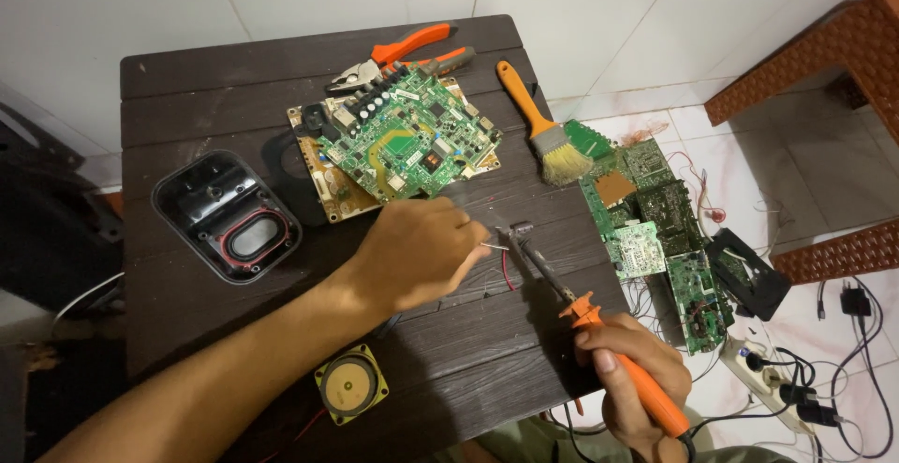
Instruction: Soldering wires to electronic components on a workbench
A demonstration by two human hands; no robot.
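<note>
Below the green circuit board (401,140), left hand (417,252) pinches a thin wire (496,247), right hand (637,379) grips the soldering iron (599,327); keep tip on the wire end, steady.

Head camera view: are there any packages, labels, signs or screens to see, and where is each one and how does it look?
No packages, signs or screens show.
Label: a small white sticker patch on the green circuit board at the back of the dark table; print too small to tell.
Label: a pale rectangular patch on a small green board in the pile on the floor, right of the table.
</note>
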